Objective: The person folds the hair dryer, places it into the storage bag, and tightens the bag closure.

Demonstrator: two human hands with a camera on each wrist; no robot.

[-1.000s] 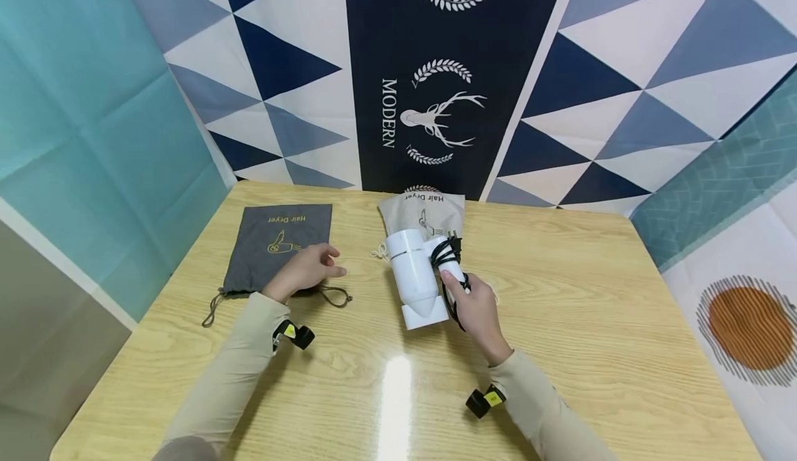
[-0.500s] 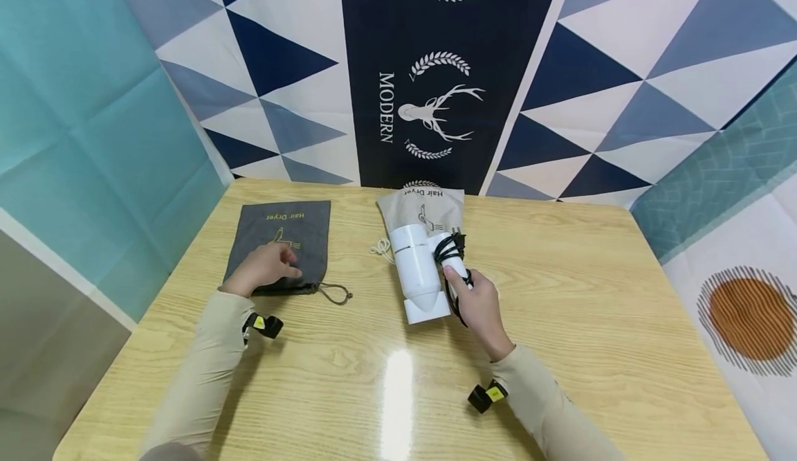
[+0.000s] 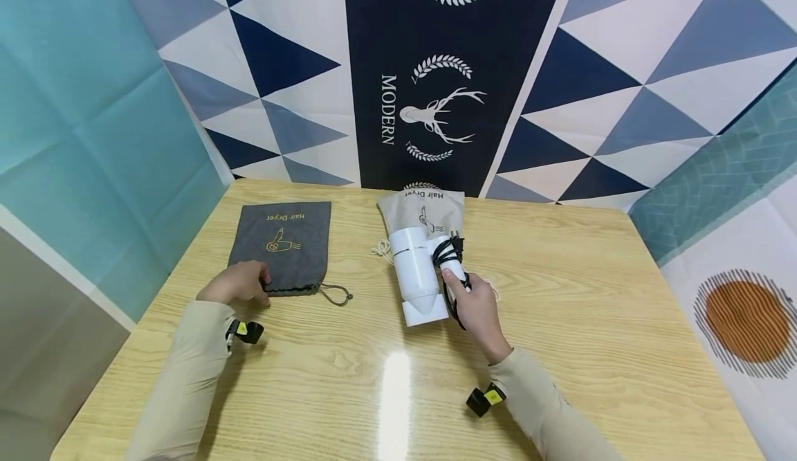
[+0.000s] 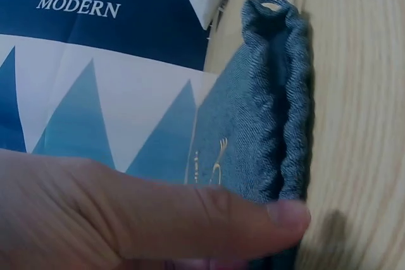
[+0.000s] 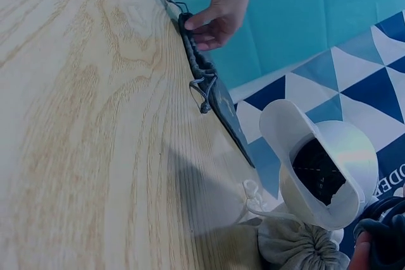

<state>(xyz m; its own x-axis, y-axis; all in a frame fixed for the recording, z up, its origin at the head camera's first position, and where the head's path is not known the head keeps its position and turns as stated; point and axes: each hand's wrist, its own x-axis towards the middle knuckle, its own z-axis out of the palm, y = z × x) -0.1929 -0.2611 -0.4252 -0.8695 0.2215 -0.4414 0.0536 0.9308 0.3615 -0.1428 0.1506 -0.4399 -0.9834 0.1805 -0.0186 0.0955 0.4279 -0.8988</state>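
From my remote station I saw the dark gray drawstring bag [image 3: 286, 239] lying flat at left of center in the head view, its gold "Hair Dryer" lettering upside down. Its gathered mouth ran along the near edge, and in the left wrist view it gapped narrowly, with dark showing inside. The left hand [image 3: 239, 282] was at the left end of that mouth, relaxed, thumb and fingers apart; its thumb crossed the gathered rim in the left wrist view. A dark cord loop [image 3: 336, 296] trailed from the bag's right corner.

The pale gray bag [image 3: 405, 212] lay near the top center of the tabletop [image 3: 591, 288], a white drawstring [image 3: 382, 248] out to its left. The white hair dryer [image 3: 417, 277] covered its lower part from my angle, and I could not tell whether the dryer rested on the cloth or hung above it. The right hand [image 3: 478, 309] grasped the dryer by its handle, which was wrapped in black cord [image 3: 445, 253].

The tabletop was light wood grain, with a bright glare streak [image 3: 394, 405] at bottom center. Behind it hung a navy panel [image 3: 373, 32] reading "MODERN", flanked by blue and white triangles; teal cloth [image 3: 93, 101] filled the upper left.
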